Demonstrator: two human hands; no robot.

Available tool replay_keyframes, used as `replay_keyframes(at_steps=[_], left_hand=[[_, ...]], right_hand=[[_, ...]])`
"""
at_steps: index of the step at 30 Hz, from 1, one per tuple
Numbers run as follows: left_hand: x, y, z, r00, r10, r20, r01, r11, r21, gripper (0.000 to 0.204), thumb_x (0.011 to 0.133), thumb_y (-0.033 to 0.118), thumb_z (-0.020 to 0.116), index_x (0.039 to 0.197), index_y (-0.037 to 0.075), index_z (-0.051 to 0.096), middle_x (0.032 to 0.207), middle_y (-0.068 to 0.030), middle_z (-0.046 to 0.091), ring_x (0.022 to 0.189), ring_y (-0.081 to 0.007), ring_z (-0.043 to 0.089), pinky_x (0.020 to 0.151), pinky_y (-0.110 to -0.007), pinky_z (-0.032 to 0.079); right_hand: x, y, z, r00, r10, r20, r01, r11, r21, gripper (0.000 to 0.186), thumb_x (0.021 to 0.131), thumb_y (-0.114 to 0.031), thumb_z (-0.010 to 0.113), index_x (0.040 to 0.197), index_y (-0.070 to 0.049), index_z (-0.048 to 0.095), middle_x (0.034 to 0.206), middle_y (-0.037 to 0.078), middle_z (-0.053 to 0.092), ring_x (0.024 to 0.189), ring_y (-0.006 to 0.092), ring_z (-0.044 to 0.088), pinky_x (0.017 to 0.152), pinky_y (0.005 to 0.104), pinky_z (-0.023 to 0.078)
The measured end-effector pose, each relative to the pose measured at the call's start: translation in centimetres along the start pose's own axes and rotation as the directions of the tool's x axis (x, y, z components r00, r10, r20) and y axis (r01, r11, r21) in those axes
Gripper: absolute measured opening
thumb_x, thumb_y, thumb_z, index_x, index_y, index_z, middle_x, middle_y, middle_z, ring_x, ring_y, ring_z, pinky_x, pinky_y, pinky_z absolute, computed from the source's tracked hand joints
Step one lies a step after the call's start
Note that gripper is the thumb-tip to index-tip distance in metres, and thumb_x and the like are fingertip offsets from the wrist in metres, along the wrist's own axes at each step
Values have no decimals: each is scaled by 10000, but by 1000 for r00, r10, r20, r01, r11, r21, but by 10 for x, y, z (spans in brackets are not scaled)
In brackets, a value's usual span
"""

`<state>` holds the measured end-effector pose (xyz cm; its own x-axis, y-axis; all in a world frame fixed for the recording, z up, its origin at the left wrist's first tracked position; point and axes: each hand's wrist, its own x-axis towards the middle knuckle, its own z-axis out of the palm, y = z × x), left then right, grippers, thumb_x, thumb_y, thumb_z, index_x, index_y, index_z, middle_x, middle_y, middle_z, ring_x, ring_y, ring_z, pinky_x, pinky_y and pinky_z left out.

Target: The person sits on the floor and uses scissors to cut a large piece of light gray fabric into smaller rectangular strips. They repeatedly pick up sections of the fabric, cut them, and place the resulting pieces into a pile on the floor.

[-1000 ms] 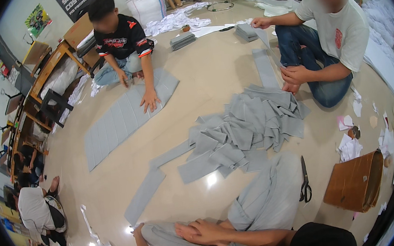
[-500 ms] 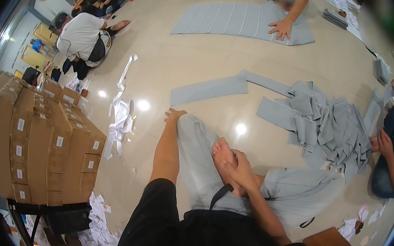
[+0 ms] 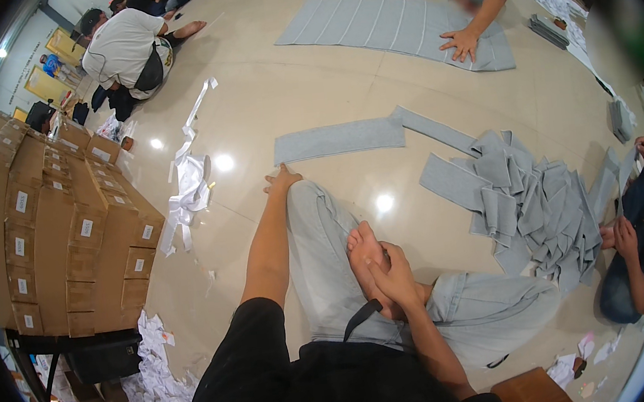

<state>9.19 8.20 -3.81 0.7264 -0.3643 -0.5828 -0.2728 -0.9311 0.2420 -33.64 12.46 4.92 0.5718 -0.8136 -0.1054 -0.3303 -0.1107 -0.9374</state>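
Observation:
My left hand [image 3: 283, 178] reaches past my left knee with its fingers spread, next to the near left corner of a flat grey fabric strip [image 3: 339, 139]. Whether a fingertip touches the strip's edge I cannot tell. In my lap my right hand [image 3: 393, 275] lies against my bare foot [image 3: 363, 251], fingers curled. A small dark thing shows between those fingers and the foot; its kind is hidden. A second, narrower grey strip [image 3: 435, 129] runs from the first one's right end toward a heap of folded grey fabric strips [image 3: 540, 211].
Stacked cardboard boxes [image 3: 70, 241] stand at left, near white scraps [image 3: 185, 191] on the floor. Across from me, a person's hand [image 3: 463, 44] presses on a large striped grey cloth [image 3: 367, 22]. Another person sits at right beside the heap, a wooden block [image 3: 534, 391] nearer me.
The whole view has shifted slightly. My left hand has drawn back a little from the strip, its fingers spread wider; my right hand stays on the foot.

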Motion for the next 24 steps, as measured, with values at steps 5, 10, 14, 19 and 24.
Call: replay_keyframes(at_steps=[5,10,14,19,24], left_hand=[[11,-10,-5,998,-55,-10,55,998,6,1078,723,437,675,1655,261,162,1643,-354,142,1537,-543,-8,1176,-714,87],[15,6,12,999,-43,28,44,998,-34,1099,722,451,696,1656,267,148,1654,-327,147,1538,-539,-4,1167,-730,122],[55,-27,10,1000,-30,-1,30,999,42,1166,713,459,705,1655,170,81,1651,-314,179,1545,-517,-13,1170,-730,107],[65,-33,10,999,-31,-34,33,997,68,1211,710,465,715,1645,80,50,1642,-301,222,1546,-501,56,1175,-709,147],[6,7,8,958,-43,-283,51,998,22,1032,788,409,706,1612,61,191,1507,-285,419,1392,-477,407,1091,-655,350]], right_hand=[[-1,-2,6,1000,-4,0,4,1000,24,532,899,-268,724,1300,48,576,1252,279,607,1170,412,603,1011,435,477],[0,8,-2,1000,27,2,-27,1000,-15,551,897,-278,726,1314,43,566,1257,273,598,1166,412,595,1014,439,475],[-2,6,5,999,31,35,-33,999,29,564,891,-277,733,1320,48,562,1259,273,603,1158,407,598,1013,437,476],[-2,12,7,998,-59,-20,59,998,10,541,893,-320,710,1292,22,579,1240,279,612,1163,456,585,1004,476,475],[-4,18,-4,1000,1,-19,-1,1000,2,548,897,-312,718,1297,34,573,1256,278,601,1176,437,583,1010,464,472]])
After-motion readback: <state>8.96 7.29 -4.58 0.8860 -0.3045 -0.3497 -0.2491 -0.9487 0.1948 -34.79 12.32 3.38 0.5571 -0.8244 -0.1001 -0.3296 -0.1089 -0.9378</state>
